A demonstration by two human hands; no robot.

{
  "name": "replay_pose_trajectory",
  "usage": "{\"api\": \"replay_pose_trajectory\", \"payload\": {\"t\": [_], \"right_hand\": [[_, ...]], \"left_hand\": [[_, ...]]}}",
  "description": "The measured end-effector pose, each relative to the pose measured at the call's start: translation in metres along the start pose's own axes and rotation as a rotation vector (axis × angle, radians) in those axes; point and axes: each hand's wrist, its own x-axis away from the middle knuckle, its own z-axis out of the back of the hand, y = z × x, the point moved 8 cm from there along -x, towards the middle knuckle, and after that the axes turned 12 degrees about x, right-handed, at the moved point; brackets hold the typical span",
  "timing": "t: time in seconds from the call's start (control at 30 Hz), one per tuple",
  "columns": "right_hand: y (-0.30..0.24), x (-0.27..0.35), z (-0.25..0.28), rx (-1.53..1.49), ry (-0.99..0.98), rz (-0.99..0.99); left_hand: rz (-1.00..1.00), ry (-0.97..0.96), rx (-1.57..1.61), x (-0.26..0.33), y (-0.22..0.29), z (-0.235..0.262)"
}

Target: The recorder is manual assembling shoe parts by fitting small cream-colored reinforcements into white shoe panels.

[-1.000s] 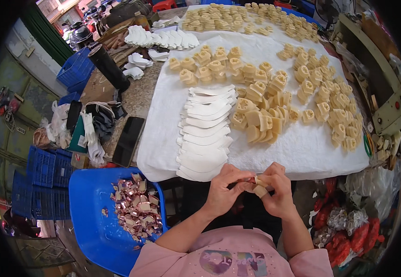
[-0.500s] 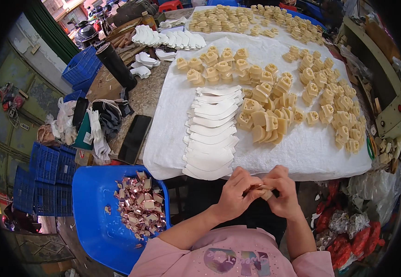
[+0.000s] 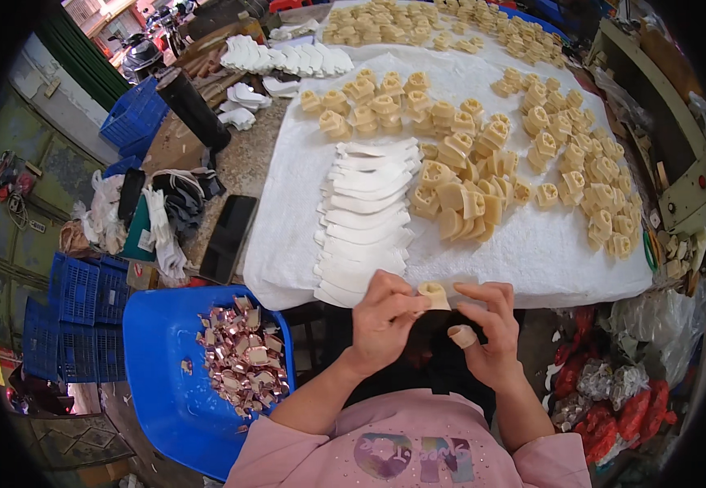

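My left hand (image 3: 379, 324) pinches a small cream-coloured piece with a rounded hollow top (image 3: 433, 294) at the table's front edge. Facing it, my right hand (image 3: 493, 332) has its fingers apart, with nothing visible between them. A pale cover (image 3: 462, 335) sits on the right thumb's tip. Just beyond the left hand lies an overlapping row of white curved pieces (image 3: 362, 220). Further right, a heap of cream pieces (image 3: 468, 199) rests on the white cloth (image 3: 523, 272), with more such moulded pieces (image 3: 601, 191) grouped along the right side.
A blue tub (image 3: 158, 366) with shiny pinkish scraps (image 3: 243, 358) stands at my lower left. Left of the cloth are a phone (image 3: 228, 238) and a black cylinder (image 3: 193, 107). Plastic bags (image 3: 629, 407) lie at the lower right; a metal frame (image 3: 690, 191) borders the table's right.
My hands were together around a small piece; now they are apart. The left hand has moved left, holding the cream piece, and the right hand's fingers have spread. The view has shifted slightly.
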Motion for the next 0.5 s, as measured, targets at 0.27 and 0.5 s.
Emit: {"api": "replay_pose_trajectory", "payload": {"t": [0.27, 0.5], "right_hand": [[0.038, 0.054, -0.033, -0.936, 0.029, -0.727], [0.035, 0.062, -0.023, -0.936, 0.065, -0.737]], "left_hand": [[-0.029, 0.009, 0.331, 0.003, 0.021, -0.014], [-0.109, -0.214, 0.122, 0.013, 0.024, -0.032]]}}
